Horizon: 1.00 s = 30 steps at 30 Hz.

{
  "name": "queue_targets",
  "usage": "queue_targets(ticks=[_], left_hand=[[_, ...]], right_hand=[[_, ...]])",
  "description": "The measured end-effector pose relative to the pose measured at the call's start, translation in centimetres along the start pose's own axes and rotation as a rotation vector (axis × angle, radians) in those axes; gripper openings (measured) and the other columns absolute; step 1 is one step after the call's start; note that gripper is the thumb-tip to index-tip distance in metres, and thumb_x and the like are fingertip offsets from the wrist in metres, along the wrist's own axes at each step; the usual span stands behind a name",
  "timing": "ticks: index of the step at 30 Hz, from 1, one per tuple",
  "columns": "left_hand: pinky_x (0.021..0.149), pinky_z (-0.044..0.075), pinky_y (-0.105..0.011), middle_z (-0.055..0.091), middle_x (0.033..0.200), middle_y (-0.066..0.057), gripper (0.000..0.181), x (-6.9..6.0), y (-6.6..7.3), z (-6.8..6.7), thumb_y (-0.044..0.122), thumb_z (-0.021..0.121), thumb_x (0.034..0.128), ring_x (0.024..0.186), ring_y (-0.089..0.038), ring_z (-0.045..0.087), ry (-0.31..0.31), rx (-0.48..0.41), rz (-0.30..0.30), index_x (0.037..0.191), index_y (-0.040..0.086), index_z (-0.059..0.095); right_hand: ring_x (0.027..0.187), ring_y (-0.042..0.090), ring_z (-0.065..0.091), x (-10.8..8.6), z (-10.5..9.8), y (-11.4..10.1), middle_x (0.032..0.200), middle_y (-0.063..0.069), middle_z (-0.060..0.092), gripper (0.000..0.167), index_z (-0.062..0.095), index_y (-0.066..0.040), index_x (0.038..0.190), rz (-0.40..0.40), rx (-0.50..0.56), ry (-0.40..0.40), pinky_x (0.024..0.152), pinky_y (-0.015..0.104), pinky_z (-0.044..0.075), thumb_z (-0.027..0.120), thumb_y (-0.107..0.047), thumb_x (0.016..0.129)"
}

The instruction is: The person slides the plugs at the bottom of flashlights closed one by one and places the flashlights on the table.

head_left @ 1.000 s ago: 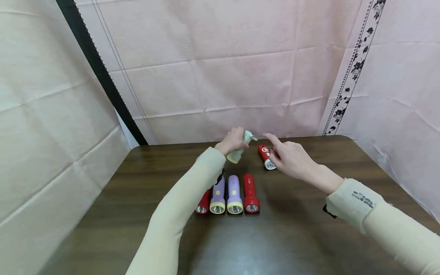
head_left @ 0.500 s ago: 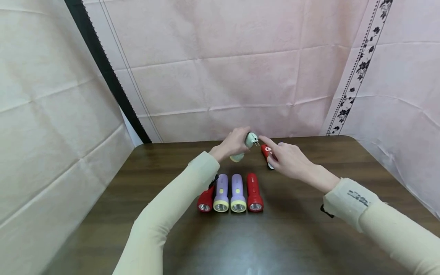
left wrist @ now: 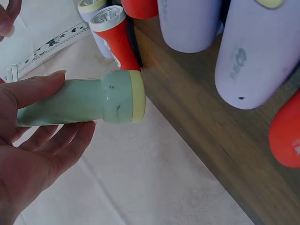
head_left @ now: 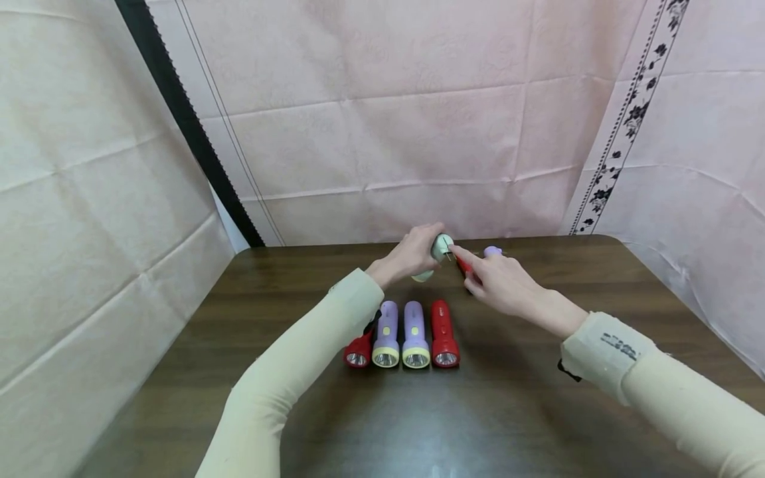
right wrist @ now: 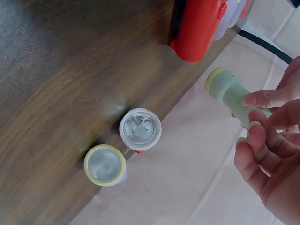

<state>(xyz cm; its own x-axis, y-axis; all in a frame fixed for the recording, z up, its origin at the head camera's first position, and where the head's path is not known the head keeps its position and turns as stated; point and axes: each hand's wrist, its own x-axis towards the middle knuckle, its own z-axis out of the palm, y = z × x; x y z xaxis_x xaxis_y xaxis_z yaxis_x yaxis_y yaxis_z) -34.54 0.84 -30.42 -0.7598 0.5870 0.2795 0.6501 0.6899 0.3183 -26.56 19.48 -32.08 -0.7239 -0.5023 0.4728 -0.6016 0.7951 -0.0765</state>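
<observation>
My left hand (head_left: 412,253) holds a pale green flashlight (left wrist: 84,101) with a yellow head rim, above the far part of the table. Thumb on one side and fingers on the other, it grips the body. Two metal plug prongs stick out at the flashlight's tail end (head_left: 443,245). My right hand (head_left: 505,282) has its index finger stretched to that tail end; its other fingers are loosely bent. In the right wrist view the right fingertips (right wrist: 254,124) overlap the tail, so exact contact is hard to see.
On the brown table (head_left: 239,345) lie a red flashlight (head_left: 358,352), two purple flashlights (head_left: 386,332) and another red flashlight (head_left: 443,332), side by side. Behind the right hand are a white-rimmed red flashlight (left wrist: 119,42) and a purple flashlight (right wrist: 105,165). Pale cloth (head_left: 370,133) hangs behind.
The left hand has turned the green flashlight so its pronged end faces more toward the camera. The right index fingertip has come from apart to that end. The view has shifted slightly.
</observation>
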Motion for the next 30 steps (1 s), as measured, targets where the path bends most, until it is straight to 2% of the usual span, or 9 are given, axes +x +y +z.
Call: queue_targets(ticks=[6,13,23,30], left_hand=[[0.085,0.049,-0.04,0.063,0.103,-0.006,0.043,0.0,0.3,-0.1,0.004,0.081,0.0725,0.096,-0.02,0.059,-0.003,-0.018,0.014,0.109,0.01,0.059],[0.086,0.049,-0.04,0.064,0.103,-0.005,0.041,0.0,0.4,-0.1,0.004,0.081,0.0729,0.096,-0.019,0.058,-0.02,0.005,0.027,0.108,0.01,0.06],[0.087,0.049,-0.039,0.064,0.103,-0.005,0.041,-0.1,0.8,0.0,0.003,0.081,0.0724,0.096,-0.019,0.059,-0.021,0.003,0.046,0.107,0.01,0.061],[0.085,0.049,-0.035,0.065,0.101,-0.004,0.041,-0.3,1.1,0.0,0.005,0.082,0.0713,0.094,-0.017,0.059,-0.026,0.011,0.059,0.107,0.01,0.062]], right_hand=[[0.049,0.009,0.031,-0.1,-0.2,0.0,0.051,-0.006,0.039,0.051,0.053,-0.01,0.135,-0.021,-0.02,0.029,0.044,0.025,0.031,0.057,-0.005,0.084],[0.048,0.011,0.027,-0.1,-0.2,-0.1,0.046,-0.005,0.031,0.052,0.055,-0.007,0.135,-0.044,-0.08,0.018,0.042,0.024,0.025,0.059,-0.007,0.083],[0.055,0.016,0.034,0.2,-0.4,0.0,0.047,-0.004,0.035,0.05,0.06,-0.009,0.13,-0.048,-0.096,0.069,0.044,0.026,0.026,0.061,-0.007,0.08],[0.055,0.016,0.037,0.2,-0.5,0.0,0.051,-0.003,0.04,0.052,0.057,-0.01,0.132,-0.031,-0.079,0.053,0.046,0.027,0.029,0.062,-0.008,0.08]])
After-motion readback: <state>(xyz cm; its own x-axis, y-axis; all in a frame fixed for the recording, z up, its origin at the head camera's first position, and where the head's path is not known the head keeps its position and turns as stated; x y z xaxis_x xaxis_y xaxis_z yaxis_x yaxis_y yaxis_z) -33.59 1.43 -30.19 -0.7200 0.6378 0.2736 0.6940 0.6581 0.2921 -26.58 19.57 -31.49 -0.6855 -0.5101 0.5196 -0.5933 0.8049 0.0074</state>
